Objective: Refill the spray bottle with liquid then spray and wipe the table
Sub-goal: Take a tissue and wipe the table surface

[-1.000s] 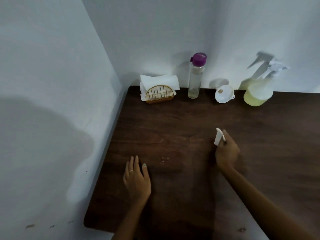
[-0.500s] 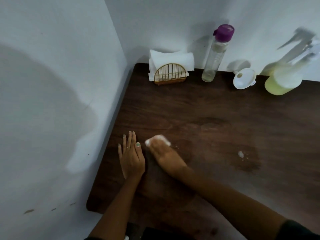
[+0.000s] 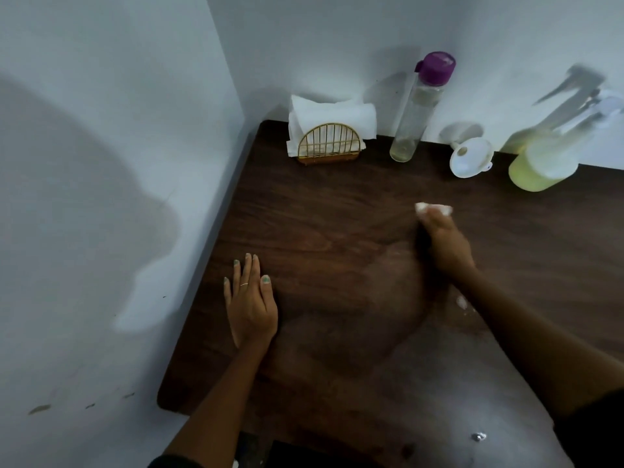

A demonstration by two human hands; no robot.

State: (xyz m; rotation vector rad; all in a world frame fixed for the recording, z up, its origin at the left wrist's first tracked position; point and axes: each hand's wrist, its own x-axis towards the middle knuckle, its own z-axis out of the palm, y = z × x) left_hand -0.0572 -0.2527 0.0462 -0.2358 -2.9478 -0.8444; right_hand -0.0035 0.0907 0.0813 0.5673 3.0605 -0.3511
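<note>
On the dark wooden table (image 3: 337, 211), my right hand (image 3: 445, 244) presses a crumpled white tissue (image 3: 434, 208) against the surface near the middle. My left hand (image 3: 251, 305) lies flat, fingers together, near the table's left edge and holds nothing. The spray bottle (image 3: 543, 160), holding yellow-green liquid, stands at the back right by the wall, blurred. A tall clear bottle with a purple cap (image 3: 420, 106) stands at the back centre, nearly empty. A white funnel (image 3: 471, 158) lies between the two bottles.
A gold wire holder with white napkins (image 3: 329, 138) stands in the back left corner. White walls close the table on the left and at the back. Small white tissue bits (image 3: 462, 302) lie right of my right forearm, and another speck (image 3: 478, 436) near the front edge.
My right hand has swept the tissue from beside my left hand back to the right and farther from me. The left hand has stayed flat in place.
</note>
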